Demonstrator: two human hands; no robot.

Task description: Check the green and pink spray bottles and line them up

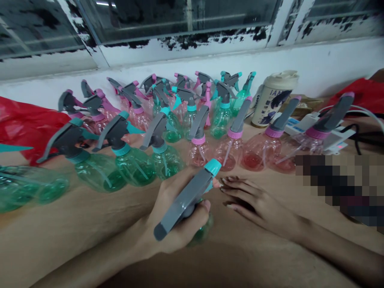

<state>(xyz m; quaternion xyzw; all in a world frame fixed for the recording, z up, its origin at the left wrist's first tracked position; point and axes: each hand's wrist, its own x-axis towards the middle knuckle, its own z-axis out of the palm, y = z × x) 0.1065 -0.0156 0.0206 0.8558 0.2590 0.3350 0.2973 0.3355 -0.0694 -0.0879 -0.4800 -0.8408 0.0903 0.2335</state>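
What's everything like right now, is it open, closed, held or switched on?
Left grip: closed around the held spray bottle.
Right grip: open, fingers stretched out, nothing seen in it.
Held spray bottle: grey sprayer fitted.
Three front green bottles: sprayers on.
Four front pink bottles: sprayers on.
Pale cup: lid on.
Power strip: red light glowing.
Red plastic on the left: crumpled.

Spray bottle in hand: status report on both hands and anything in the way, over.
Left hand around green spray bottle. Right hand beside it, open. More spray bottles stand close beyond both hands.
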